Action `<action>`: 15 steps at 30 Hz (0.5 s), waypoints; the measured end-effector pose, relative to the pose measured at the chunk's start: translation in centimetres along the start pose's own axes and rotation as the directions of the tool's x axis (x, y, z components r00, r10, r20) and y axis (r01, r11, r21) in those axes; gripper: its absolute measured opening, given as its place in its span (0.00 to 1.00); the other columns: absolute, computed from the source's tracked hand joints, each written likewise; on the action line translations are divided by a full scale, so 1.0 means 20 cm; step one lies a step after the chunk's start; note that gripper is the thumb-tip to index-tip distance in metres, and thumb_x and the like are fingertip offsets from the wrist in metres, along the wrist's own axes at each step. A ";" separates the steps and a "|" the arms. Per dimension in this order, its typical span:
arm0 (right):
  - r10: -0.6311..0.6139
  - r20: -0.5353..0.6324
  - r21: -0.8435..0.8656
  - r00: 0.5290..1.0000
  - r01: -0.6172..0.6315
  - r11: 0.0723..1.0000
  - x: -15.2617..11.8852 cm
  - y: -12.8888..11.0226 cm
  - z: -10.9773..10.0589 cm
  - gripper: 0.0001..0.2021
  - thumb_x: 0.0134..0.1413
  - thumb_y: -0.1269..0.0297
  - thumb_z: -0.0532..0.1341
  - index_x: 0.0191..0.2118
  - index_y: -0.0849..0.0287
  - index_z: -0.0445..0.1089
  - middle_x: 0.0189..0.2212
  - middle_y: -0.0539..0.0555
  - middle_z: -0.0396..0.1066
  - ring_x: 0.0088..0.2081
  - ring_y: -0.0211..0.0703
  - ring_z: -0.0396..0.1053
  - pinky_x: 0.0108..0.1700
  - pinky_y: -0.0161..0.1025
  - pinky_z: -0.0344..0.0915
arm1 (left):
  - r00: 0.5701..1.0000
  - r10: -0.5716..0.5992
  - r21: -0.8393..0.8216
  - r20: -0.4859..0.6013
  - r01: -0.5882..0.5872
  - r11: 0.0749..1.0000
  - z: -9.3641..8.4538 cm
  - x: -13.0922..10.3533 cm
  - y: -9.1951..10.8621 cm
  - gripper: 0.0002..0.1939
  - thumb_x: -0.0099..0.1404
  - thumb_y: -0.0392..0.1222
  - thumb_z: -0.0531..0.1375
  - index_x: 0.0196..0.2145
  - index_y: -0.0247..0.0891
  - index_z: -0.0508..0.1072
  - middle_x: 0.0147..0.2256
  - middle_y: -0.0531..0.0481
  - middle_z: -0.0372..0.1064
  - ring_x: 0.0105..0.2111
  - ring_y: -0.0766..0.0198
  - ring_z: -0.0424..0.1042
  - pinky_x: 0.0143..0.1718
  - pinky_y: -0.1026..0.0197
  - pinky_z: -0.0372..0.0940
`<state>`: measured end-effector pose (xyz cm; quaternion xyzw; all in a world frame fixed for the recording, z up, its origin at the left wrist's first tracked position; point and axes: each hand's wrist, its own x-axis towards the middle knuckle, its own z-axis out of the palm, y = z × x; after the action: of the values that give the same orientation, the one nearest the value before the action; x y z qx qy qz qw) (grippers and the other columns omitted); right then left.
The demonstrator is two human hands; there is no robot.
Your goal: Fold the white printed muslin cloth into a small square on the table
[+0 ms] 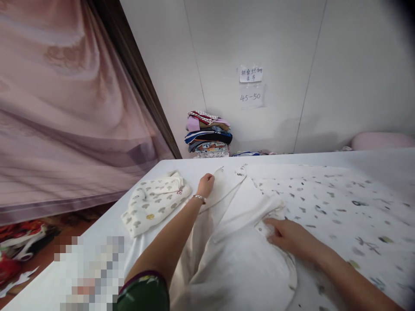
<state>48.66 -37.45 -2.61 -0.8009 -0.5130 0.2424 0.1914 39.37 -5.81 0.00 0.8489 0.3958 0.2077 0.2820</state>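
A large white cloth (314, 190) with small grey and green leaf-like prints is spread over the table. Its left part is turned over, so the plainer side faces up in loose folds. My left hand (205, 185) is closed on the cloth's edge near the far side, arm stretched out. Nearer to me and further right, my right hand (283, 233) pinches another edge of the same cloth, with a bunched bit at the fingertips. Left of my left hand lies a folded cream cloth (158, 203) with grey mushroom-like prints.
The white table (97, 233) ends at a wall with two paper notes (250, 74). A stack of folded fabrics (209, 134) rises beyond the far edge. A pink curtain (81, 108) hangs at left, with items on the floor below. A pink rounded thing (382, 141) shows at far right.
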 end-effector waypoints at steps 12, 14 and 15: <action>-0.045 -0.094 -0.214 0.995 0.024 0.977 0.01 -0.02 0.04 0.19 0.54 0.65 0.49 0.52 0.53 0.62 0.39 0.56 0.72 0.40 0.49 0.69 0.35 0.37 0.55 | 0.858 0.115 -0.471 0.500 0.157 0.868 0.15 -0.94 0.11 0.04 0.47 0.32 0.53 0.24 0.38 0.63 0.19 0.59 0.58 0.19 0.72 0.56 0.21 0.69 0.52; -0.032 -0.099 -0.232 0.995 0.008 0.973 0.01 -0.02 0.05 0.21 0.55 0.67 0.49 0.55 0.52 0.59 0.38 0.56 0.73 0.39 0.48 0.69 0.35 0.37 0.54 | 0.892 0.080 -0.339 0.445 0.085 0.937 0.18 -0.96 0.12 0.05 0.47 0.31 0.54 0.23 0.38 0.63 0.19 0.58 0.59 0.20 0.70 0.57 0.21 0.68 0.51; -0.030 -0.102 -0.244 0.994 0.004 0.970 0.01 -0.02 0.05 0.22 0.55 0.67 0.48 0.56 0.52 0.57 0.38 0.56 0.73 0.39 0.48 0.69 0.34 0.37 0.54 | 0.907 0.076 -0.268 0.415 0.042 0.962 0.18 -0.96 0.13 0.04 0.47 0.32 0.55 0.24 0.39 0.64 0.20 0.58 0.60 0.21 0.69 0.59 0.22 0.68 0.51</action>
<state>47.92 -37.02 -3.17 -0.8256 -0.5350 0.1334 0.1204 31.43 -23.56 -3.53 0.8304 0.2860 0.0741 0.4724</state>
